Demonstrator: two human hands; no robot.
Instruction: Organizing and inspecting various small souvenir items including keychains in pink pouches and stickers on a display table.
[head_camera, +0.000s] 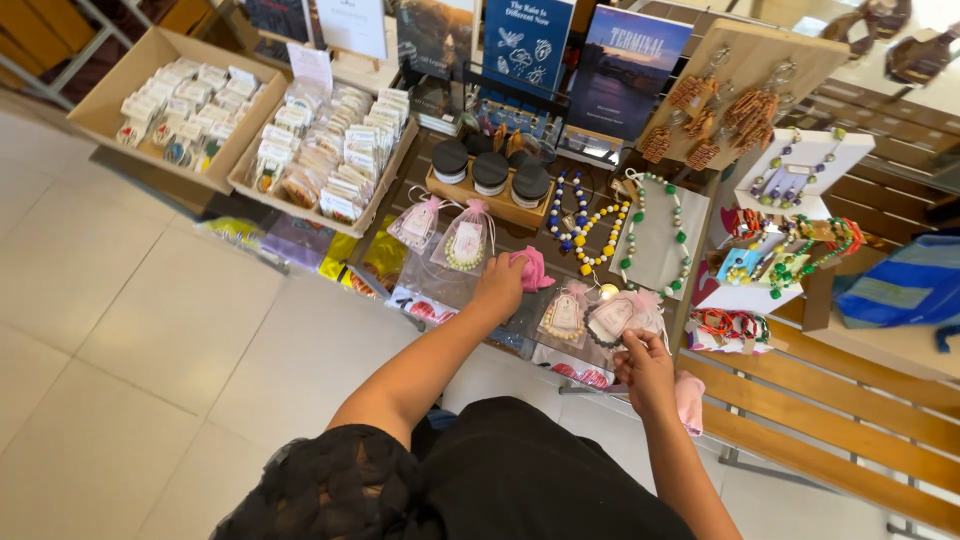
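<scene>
My left hand (499, 284) reaches over a display table and grips a crumpled pink cloth (532, 268) next to two sheer pink gift pouches (466, 240) with beads inside. My right hand (645, 362) pinches the edge of another sheer pink pouch (622, 315) at the table's near edge, and a second pink cloth (690, 401) hangs under that hand. One more small pouch (565, 313) lies between my hands.
Bead necklaces (640, 235) lie on the table (425, 280), behind a wooden tray of three black-lidded jars (490, 172). Cardboard boxes (140, 75) of packaged trinkets stand at left, books (625, 65) and an earring board (745, 95) at the back, a slatted bench (830, 430) right.
</scene>
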